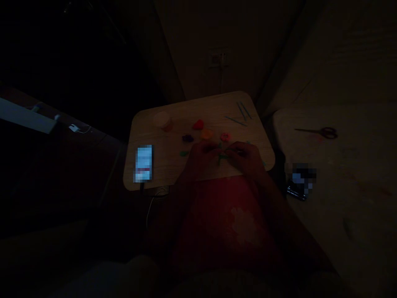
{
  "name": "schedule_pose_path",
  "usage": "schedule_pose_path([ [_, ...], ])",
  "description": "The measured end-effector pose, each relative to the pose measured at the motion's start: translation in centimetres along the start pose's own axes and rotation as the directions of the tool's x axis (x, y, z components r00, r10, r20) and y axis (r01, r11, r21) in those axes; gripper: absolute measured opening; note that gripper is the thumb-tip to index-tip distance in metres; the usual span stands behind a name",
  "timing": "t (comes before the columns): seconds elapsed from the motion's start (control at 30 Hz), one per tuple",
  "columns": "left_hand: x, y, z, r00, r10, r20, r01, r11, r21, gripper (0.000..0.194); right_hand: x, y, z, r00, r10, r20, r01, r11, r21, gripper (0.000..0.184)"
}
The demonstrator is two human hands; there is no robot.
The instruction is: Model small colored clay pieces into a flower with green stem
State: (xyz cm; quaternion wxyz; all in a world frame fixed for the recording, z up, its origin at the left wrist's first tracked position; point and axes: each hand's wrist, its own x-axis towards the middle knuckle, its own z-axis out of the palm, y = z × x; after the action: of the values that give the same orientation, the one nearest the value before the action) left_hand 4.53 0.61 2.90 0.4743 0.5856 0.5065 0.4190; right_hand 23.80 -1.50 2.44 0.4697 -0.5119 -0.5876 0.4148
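Note:
The scene is very dark. My left hand [203,154] and my right hand [246,155] come together over the near side of a small wooden table [167,165], fingers bent in a pinch. Between and just below the fingertips is a thin green piece [221,157] with side arms. Whatever the fingertips pinch is too small and dim to name. Beyond the hands lie a pink-red ring-like piece [225,136], an orange lump [206,134], a red lump [198,124] and a dark purple lump [187,138]. A green lump [184,153] rests left of my left hand.
A lit phone [144,163] with a cable lies at the table's left. Behind it stands a tub [162,120]. Several thin sticks [240,116] lie at the far right corner. Scissors [322,132] and a dark device [300,182] rest on the surface to the right.

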Motion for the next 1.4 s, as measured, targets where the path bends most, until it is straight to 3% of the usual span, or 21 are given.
schedule_pose_path([
  [0.17,-0.05,-0.42,0.03,0.996,-0.090,0.017,0.092,0.988,-0.125,0.027,0.15,0.12,-0.17,0.997,0.023,0.071,-0.024,1.000,0.002,0.022],
  [0.4,-0.36,0.00,0.23,0.990,-0.144,0.006,0.143,0.980,-0.139,0.020,0.31,-0.13,-0.05,0.998,0.010,0.055,-0.008,0.999,-0.032,0.020],
  [1.07,-0.55,0.09,0.64,0.985,-0.173,-0.014,0.170,0.979,-0.109,0.021,0.39,0.20,0.01,0.997,0.002,0.078,0.002,0.999,-0.049,0.018],
  [1.4,-0.65,0.02,0.61,0.984,-0.175,-0.016,0.174,0.983,-0.064,0.021,0.62,0.44,0.05,0.993,0.072,0.095,-0.065,0.995,-0.077,0.028],
])
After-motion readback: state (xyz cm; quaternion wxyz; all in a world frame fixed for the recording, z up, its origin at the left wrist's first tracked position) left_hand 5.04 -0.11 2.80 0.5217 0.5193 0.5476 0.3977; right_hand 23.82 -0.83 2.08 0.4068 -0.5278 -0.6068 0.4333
